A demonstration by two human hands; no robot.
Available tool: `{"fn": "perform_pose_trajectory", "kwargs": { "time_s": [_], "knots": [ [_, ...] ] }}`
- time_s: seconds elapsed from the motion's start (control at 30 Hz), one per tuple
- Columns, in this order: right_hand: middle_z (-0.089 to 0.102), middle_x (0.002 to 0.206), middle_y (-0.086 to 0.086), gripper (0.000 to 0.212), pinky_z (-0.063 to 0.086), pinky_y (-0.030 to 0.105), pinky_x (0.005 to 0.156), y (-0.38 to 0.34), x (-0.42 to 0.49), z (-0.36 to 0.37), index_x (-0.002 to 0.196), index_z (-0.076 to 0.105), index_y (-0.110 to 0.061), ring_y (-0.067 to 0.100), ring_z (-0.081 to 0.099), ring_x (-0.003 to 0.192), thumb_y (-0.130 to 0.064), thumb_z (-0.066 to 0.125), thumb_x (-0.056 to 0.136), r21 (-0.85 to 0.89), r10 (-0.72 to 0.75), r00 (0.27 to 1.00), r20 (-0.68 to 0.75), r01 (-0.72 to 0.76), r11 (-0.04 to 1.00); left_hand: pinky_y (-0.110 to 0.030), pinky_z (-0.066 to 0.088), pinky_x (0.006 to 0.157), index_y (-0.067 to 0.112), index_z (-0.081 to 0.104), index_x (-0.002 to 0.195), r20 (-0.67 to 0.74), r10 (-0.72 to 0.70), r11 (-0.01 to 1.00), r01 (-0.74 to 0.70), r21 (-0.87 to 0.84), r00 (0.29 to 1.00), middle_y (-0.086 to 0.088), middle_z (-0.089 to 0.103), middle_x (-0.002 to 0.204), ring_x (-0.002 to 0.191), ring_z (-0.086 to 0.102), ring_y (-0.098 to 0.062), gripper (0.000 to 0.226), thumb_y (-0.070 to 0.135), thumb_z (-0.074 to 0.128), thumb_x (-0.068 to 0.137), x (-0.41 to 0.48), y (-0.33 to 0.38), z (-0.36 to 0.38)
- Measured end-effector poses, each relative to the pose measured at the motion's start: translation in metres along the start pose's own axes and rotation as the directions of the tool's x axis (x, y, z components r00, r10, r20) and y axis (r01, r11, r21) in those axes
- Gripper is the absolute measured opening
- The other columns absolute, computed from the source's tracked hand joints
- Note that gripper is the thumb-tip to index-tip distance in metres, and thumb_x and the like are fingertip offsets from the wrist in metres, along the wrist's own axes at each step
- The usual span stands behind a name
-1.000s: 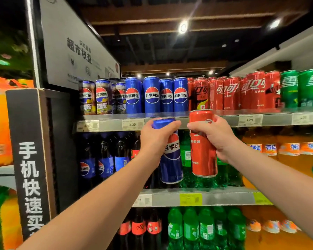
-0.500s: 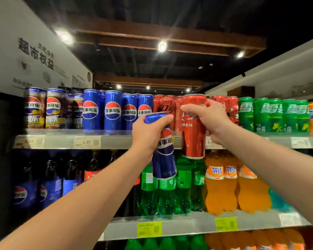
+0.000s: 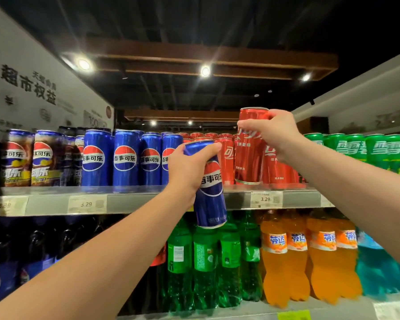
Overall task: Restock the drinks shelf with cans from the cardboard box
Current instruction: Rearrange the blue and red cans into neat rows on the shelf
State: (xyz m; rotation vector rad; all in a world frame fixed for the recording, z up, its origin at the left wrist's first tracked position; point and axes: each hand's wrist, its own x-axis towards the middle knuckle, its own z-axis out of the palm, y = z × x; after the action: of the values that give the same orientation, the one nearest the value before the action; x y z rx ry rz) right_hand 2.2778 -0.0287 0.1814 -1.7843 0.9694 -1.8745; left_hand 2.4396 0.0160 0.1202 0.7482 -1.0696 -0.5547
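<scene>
The left grip (image 3: 189,167) curls round the top of a blue can (image 3: 211,197). The can is tilted, and its lower half hangs in front of the shelf (image 3: 134,202) edge, between the blue row (image 3: 125,158) and the red row (image 3: 226,158). The right grip (image 3: 275,132) pinches the top of a red can (image 3: 249,153), which is upright with its base at the shelf's front, just before the red row; I cannot tell whether it touches the shelf. Green cans (image 3: 356,151) stand further right. Green bottles (image 3: 203,262) and orange bottles (image 3: 286,255) fill the shelf below.
</scene>
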Motion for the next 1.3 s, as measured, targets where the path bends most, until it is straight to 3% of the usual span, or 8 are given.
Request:
{"fn": "perform_pose_trajectory", "kwargs": {
  "time_s": [0.17, 0.27, 0.37, 0.6, 0.8, 0.93, 1.07, 1.3],
  "knots": [
    [0.066, 0.099, 0.002, 0.053, 0.055, 0.034, 0.072, 0.013, 0.019, 0.005, 0.114, 0.054, -0.018, 0.018, 0.067, 0.085, -0.042, 0.079, 0.074, -0.065, 0.022, 0.999, -0.031, -0.024, 0.998, -0.022, 0.051, 0.047, 0.016, 0.063, 0.1, 0.04, 0.02, 1.0, -0.02, -0.005, 0.999, 0.005, 0.074, 0.073, 0.062, 0.071, -0.011, 0.045, 0.033, 0.084, 0.064, 0.014, -0.001, 0.002],
    [0.066, 0.097, 0.003, 0.053, 0.052, 0.031, 0.066, 0.024, 0.024, 0.01, 0.115, 0.053, -0.016, 0.018, 0.066, 0.083, -0.041, 0.078, 0.075, -0.107, 0.054, 0.998, -0.031, -0.057, 0.993, -0.025, 0.054, 0.051, 0.017, 0.062, 0.107, 0.045, 0.022, 1.0, -0.022, 0.011, 0.999, 0.003, 0.074, 0.078, 0.065, 0.072, -0.011, 0.052, 0.035, 0.084, 0.063, 0.021, -0.005, 0.0],
    [0.066, 0.1, 0.004, 0.055, 0.054, 0.036, 0.073, 0.03, 0.029, 0.014, 0.118, 0.052, -0.015, 0.018, 0.066, 0.082, -0.04, 0.077, 0.076, -0.121, 0.083, 0.996, -0.043, -0.088, 0.989, -0.028, 0.056, 0.055, 0.018, 0.062, 0.107, 0.058, 0.01, 1.0, -0.011, 0.02, 0.998, 0.002, 0.074, 0.08, 0.066, 0.072, -0.012, 0.053, 0.036, 0.084, 0.063, 0.025, -0.01, -0.002],
    [0.066, 0.105, 0.008, 0.057, 0.055, 0.044, 0.083, 0.034, 0.042, 0.021, 0.123, 0.049, -0.013, 0.024, 0.067, 0.089, -0.037, 0.075, 0.079, -0.165, 0.126, 0.991, -0.041, -0.131, 0.977, -0.019, 0.05, 0.044, 0.021, 0.061, 0.102, 0.056, 0.007, 1.0, -0.008, 0.01, 0.998, 0.009, 0.072, 0.07, 0.061, 0.07, -0.007, 0.048, 0.037, 0.084, 0.063, 0.035, -0.018, -0.006],
    [0.061, 0.093, 0.006, 0.067, 0.044, 0.029, 0.05, 0.042, 0.044, 0.03, 0.129, 0.038, -0.012, 0.017, 0.063, 0.071, -0.032, 0.077, 0.078, -0.134, 0.215, 0.976, -0.016, -0.215, 0.967, -0.021, 0.052, 0.047, 0.022, 0.059, 0.107, 0.057, 0.006, 1.0, -0.008, 0.023, 0.998, 0.005, 0.073, 0.079, 0.064, 0.071, -0.007, 0.054, 0.04, 0.084, 0.061, 0.041, -0.024, -0.006],
    [0.056, 0.084, 0.001, 0.063, 0.04, 0.026, 0.048, 0.052, 0.045, 0.038, 0.129, 0.037, -0.014, 0.012, 0.058, 0.066, -0.033, 0.074, 0.081, -0.151, 0.234, 0.972, -0.001, -0.232, 0.961, -0.02, 0.051, 0.047, 0.022, 0.06, 0.106, 0.055, 0.009, 1.0, -0.009, 0.003, 0.998, 0.006, 0.072, 0.079, 0.063, 0.07, -0.008, 0.055, 0.039, 0.085, 0.061, 0.042, -0.03, -0.009],
    [0.063, 0.1, 0.008, 0.063, 0.049, 0.031, 0.06, 0.053, 0.046, 0.041, 0.134, 0.038, -0.011, 0.02, 0.064, 0.08, -0.029, 0.071, 0.084, -0.135, 0.237, 0.971, 0.03, -0.231, 0.964, -0.025, 0.053, 0.05, 0.027, 0.059, 0.093, 0.049, -0.001, 1.0, 0.001, -0.003, 0.999, 0.008, 0.071, 0.073, 0.063, 0.07, -0.009, 0.045, 0.037, 0.086, 0.059, 0.044, -0.035, -0.011],
    [0.059, 0.118, 0.012, 0.062, 0.052, 0.04, 0.082, 0.056, 0.043, 0.05, 0.137, 0.036, -0.012, 0.025, 0.061, 0.098, -0.035, 0.065, 0.087, -0.177, 0.218, 0.976, -0.025, -0.219, 0.959, -0.017, 0.049, 0.043, 0.029, 0.057, 0.085, 0.05, 0.025, 0.999, -0.023, -0.034, 0.998, 0.018, 0.069, 0.064, 0.057, 0.067, -0.002, 0.036, 0.033, 0.084, 0.063, 0.044, -0.041, -0.014]
  ]
}}
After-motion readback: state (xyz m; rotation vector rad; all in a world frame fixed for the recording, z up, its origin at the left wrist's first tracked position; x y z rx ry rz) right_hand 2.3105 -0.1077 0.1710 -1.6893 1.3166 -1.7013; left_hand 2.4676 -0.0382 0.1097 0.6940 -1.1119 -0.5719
